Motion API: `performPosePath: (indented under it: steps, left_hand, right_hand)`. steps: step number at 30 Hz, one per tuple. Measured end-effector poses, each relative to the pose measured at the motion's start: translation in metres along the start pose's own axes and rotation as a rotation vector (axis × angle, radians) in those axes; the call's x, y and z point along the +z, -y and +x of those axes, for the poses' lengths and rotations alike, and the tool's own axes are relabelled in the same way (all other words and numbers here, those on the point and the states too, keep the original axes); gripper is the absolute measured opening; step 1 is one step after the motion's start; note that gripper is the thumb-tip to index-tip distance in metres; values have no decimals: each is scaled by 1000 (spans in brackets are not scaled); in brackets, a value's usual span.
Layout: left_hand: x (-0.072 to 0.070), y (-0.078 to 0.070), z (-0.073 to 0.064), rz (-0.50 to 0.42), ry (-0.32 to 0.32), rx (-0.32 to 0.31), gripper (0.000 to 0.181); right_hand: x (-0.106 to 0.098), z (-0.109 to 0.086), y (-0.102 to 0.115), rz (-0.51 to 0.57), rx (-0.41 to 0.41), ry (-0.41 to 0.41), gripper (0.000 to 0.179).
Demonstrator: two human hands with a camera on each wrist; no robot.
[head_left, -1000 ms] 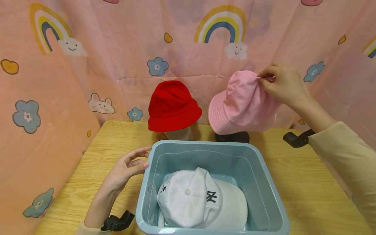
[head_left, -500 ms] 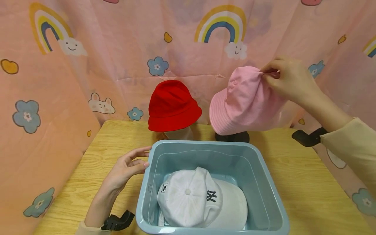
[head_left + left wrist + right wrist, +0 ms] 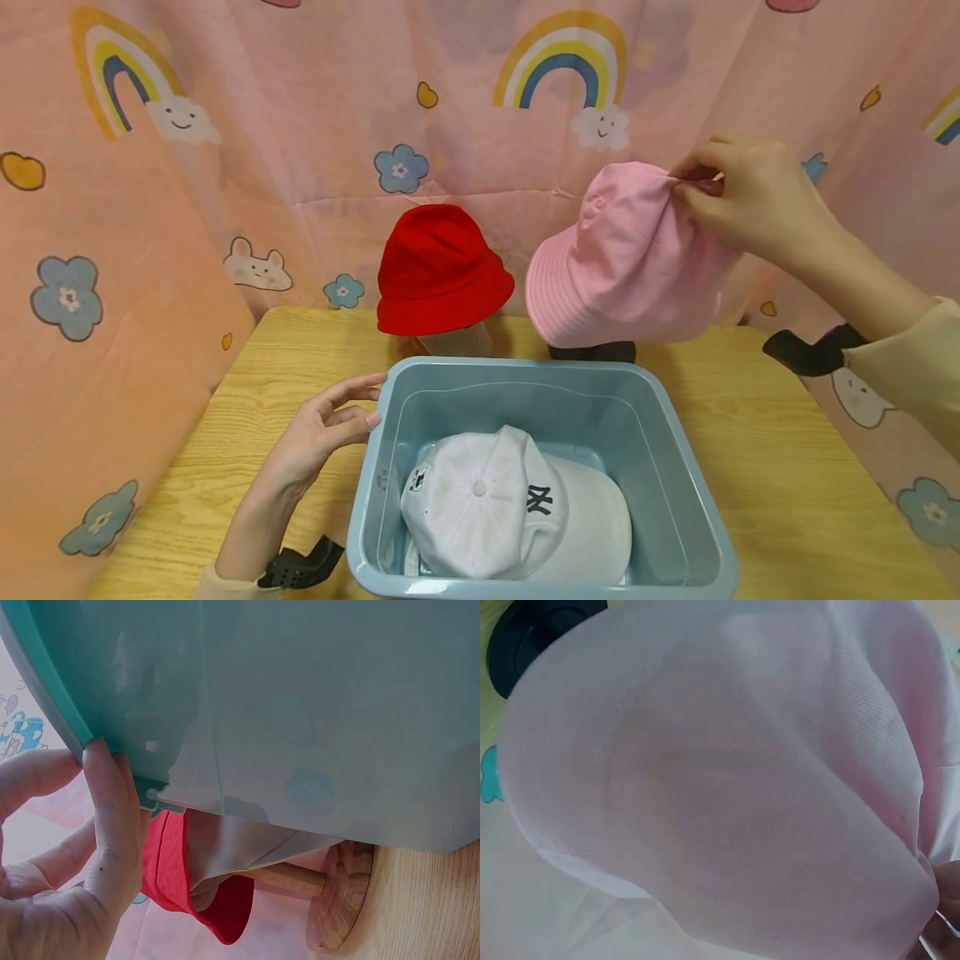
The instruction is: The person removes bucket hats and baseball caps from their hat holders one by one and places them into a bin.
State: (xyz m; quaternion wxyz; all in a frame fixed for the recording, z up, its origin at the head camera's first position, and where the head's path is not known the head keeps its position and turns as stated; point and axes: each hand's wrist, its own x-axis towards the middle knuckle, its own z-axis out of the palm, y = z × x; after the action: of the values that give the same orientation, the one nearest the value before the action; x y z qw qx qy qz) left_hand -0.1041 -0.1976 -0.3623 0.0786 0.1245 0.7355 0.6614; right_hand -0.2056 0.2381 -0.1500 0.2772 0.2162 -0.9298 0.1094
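Observation:
My right hand (image 3: 761,196) pinches the crown of a pink bucket hat (image 3: 626,267) and holds it up at the back right, brim downward. In the right wrist view the pink hat (image 3: 727,780) fills most of the frame, with only fingertips at its lower right edge. My left hand (image 3: 322,425) rests its fingertips against the left rim of a blue plastic bin (image 3: 660,417). In the left wrist view its fingers (image 3: 109,787) touch the bin's lip. Inside the bin lies a white baseball cap (image 3: 480,508) with a dark NY logo.
A red bucket hat (image 3: 442,271) sits on a stand at the back left, whose wooden base (image 3: 349,896) shows in the left wrist view. Behind the bin, partly under the pink hat, is a black round base (image 3: 592,351). A patterned pink curtain (image 3: 337,100) backs the wooden table (image 3: 780,467).
My right hand has risen slightly and moved right, and the crown of the pink hat has gone up with it. My left hand, the bin and the red hat stay put.

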Motion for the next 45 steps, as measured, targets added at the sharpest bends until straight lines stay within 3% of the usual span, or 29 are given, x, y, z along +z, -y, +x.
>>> performPosePath:
  steps: [17,29,45]
  left_hand:
    - [0,0,-1,10,-11,-12,51]
    - [0,0,-1,8,-13,-11,51]
    - [1,0,0,0,-1,7,51]
  right_hand:
    - [-14,-7,18,-6,-39,-17,12]
    - [-27,-15,32,89,-22,-56,7]
    - [-37,-25,55,96,-31,-6,7]
